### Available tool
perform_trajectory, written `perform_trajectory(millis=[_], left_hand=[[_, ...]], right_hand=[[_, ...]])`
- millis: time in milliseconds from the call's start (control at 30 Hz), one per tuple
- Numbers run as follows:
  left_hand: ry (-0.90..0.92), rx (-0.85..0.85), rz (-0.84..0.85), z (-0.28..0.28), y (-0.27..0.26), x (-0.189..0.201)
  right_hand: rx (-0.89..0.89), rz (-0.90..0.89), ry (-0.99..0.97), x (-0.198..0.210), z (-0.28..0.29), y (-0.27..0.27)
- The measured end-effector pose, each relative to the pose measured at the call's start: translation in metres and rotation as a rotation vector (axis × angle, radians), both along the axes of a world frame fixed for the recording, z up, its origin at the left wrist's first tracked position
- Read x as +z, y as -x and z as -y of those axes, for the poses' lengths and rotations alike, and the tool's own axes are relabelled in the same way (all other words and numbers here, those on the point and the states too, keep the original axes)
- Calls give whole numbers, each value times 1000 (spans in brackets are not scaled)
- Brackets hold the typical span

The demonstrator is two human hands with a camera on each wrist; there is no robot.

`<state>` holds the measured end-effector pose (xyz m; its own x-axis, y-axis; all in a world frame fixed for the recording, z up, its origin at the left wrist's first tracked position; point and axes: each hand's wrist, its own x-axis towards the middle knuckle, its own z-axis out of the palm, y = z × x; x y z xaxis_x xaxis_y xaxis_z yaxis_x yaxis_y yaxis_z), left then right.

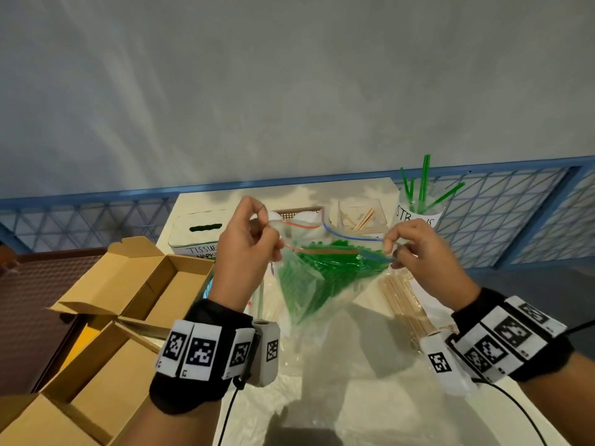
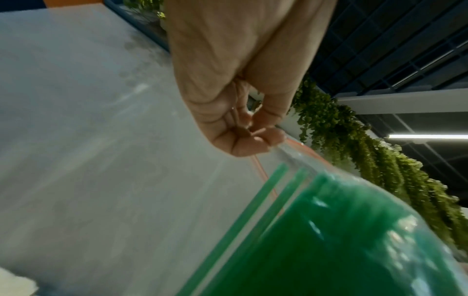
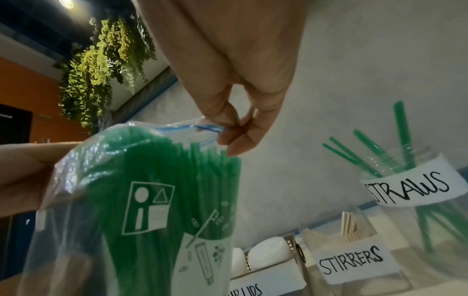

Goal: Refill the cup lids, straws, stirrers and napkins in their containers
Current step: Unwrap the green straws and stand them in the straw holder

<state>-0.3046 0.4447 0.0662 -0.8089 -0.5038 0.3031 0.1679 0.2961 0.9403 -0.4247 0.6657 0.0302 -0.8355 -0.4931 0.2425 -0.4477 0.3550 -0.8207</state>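
A clear zip bag [image 1: 322, 278] full of green straws [image 1: 325, 268] hangs above the table, its mouth pulled apart. My left hand [image 1: 248, 246] pinches the red zip edge at the bag's left corner [image 2: 286, 144]. My right hand [image 1: 415, 252] pinches the blue zip edge at the right corner [image 3: 215, 128]. The straws [image 3: 177, 180] stand on end inside the bag [image 3: 106, 230]. The clear jar labelled STRAWS [image 1: 418, 210] [image 3: 415, 200] holds a few green straws at the back right.
Along the back stand a tissue napkin box [image 1: 196, 233], a lid basket [image 3: 268, 258] and a clear STIRRERS tub [image 1: 362, 217] [image 3: 354, 258]. Loose wooden stirrers [image 1: 405, 304] lie under my right wrist. Open cardboard boxes [image 1: 128, 304] sit left.
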Motion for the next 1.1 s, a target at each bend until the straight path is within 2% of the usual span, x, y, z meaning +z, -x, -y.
perform_trajectory(millis=[133,233,333,433,567,667,733,800,833,933,1033,1100], left_hand=[[125,-107,-111,-24,2,22],[273,-193,-65,-43,8,24],[391,-248,129,-62,24,-4],[432,-315,322,-78,41,-47],[385,-423,421,-96,46,-91],[419,-455,404,-104,42,-111],[459,-471,364,-108,39,-117],[478,-481,330,-112,38,-119],[476,-473,317,-113,38,-119],[468,-463,307,-113,40,-116],[430,-475,314,-113,42,-115],[378,-465,336,-113,43,-117]], right_hand=[[64,56,16,0,-11,3],[76,146,-1,-23,-28,6],[71,152,-111,-66,-43,5],[-5,209,-216,-110,-52,1],[-87,185,-393,-145,-65,-6],[-220,-30,-233,-141,-70,-9],[-49,-65,-221,-126,-63,-15],[212,1,-378,-119,-47,-20],[287,13,-437,-118,-38,-21],[362,-42,-546,-126,-21,-13],[396,-17,-865,-130,-15,-11],[419,-12,-977,-130,-12,-14]])
